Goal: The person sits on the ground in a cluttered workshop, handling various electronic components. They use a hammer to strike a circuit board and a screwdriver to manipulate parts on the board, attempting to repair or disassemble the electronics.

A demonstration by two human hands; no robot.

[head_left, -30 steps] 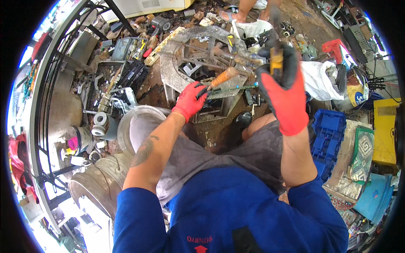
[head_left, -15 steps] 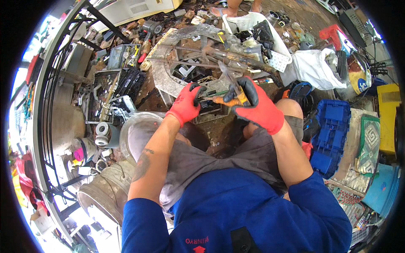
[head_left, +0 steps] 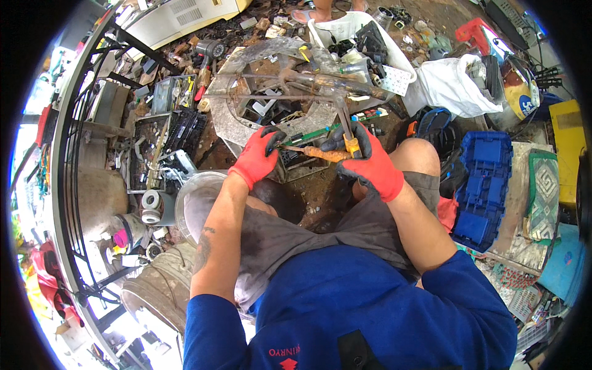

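In my right hand (head_left: 372, 161), closed in a red glove with dark fingers, are two tools. One is a screwdriver (head_left: 327, 153) with a worn orange handle, its thin shaft pointing left. The other is a long grey metal tool (head_left: 343, 116) with a yellow grip, standing nearly upright; its kind is unclear. My left hand (head_left: 261, 154), gloved alike, has its fingers pinched at the screwdriver's tip; what they hold is hidden. Just beyond the hands lies a green circuit board (head_left: 316, 134) by the near edge of a grey ring-shaped metal frame (head_left: 231, 123).
Rusty rods (head_left: 265, 97) lie across the frame. A white bin (head_left: 404, 77) of dark parts and a white sack (head_left: 453, 86) stand beyond, to the right. Trays of scrap (head_left: 148, 145) lie left, beside a black metal rack (head_left: 61, 160). A blue plastic case (head_left: 484, 191) sits right.
The grey metal tool has swung more upright. The screwdriver now lies more plainly in view, its shaft reaching my left fingers. Both hands appear slightly further left as the view shifts.
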